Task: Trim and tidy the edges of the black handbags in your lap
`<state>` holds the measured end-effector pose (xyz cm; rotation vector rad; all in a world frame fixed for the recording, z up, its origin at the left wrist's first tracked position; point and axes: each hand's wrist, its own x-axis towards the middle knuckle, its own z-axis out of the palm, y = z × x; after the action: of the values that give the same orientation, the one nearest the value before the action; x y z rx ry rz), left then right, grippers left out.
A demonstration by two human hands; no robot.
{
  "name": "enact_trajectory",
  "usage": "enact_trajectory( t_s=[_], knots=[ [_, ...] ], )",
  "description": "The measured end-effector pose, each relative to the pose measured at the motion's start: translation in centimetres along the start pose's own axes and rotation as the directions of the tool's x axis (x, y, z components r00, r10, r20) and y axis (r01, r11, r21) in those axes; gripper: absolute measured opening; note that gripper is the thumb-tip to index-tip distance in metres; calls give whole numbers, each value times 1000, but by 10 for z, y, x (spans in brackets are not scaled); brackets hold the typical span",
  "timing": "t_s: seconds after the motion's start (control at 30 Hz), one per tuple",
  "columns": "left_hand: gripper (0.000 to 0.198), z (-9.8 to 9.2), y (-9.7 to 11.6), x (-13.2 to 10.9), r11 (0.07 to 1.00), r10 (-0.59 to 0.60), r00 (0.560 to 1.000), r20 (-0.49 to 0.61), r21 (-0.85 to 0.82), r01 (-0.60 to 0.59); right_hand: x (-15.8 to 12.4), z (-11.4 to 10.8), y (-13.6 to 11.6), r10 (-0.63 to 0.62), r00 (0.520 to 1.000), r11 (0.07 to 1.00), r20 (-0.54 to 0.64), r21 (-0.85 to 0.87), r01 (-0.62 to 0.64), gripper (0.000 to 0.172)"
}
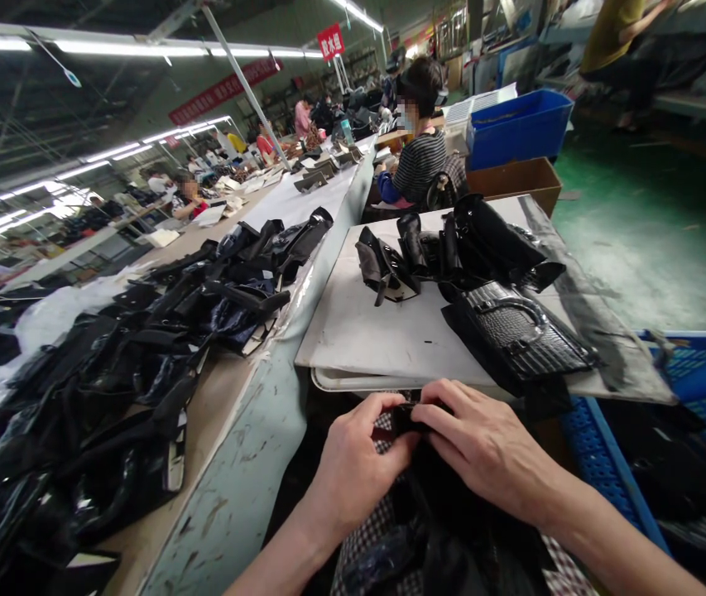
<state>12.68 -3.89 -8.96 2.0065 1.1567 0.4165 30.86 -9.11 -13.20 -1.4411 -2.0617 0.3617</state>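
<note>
Red sign reading 胶水组, long red banner, its white characters too blurred to read

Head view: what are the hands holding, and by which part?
Left hand and right hand pinch black material by an edge; which edge cannot be told.

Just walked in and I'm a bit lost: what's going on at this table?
A person's left hand and right hand pinch a black piece between their fingers, just in front of the white-topped table. On it lie a glossy panel with a handle and other black items. A long bench to the left carries a black heap.
</note>
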Motion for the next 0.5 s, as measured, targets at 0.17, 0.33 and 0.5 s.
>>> enact_trajectory(
  t_s=[0.17, 0.33, 0.5],
  knots=[
    [55, 6, -1, -5, 981, -70, 996, -49, -182, 60, 16, 1, 5, -63, 997, 998, -44, -8, 63, 5],
    [35, 11, -1, -5, 967, -136, 983, -126, -230, 105, 29, 8, 6, -83, 989, 994, -124, 53, 90, 6],
    [39, 11, 0, -2, 972, -136, 981, -138, -210, 105, 31, 15, 7, -43, 979, 996, -199, 64, 56, 13]
  ],
)
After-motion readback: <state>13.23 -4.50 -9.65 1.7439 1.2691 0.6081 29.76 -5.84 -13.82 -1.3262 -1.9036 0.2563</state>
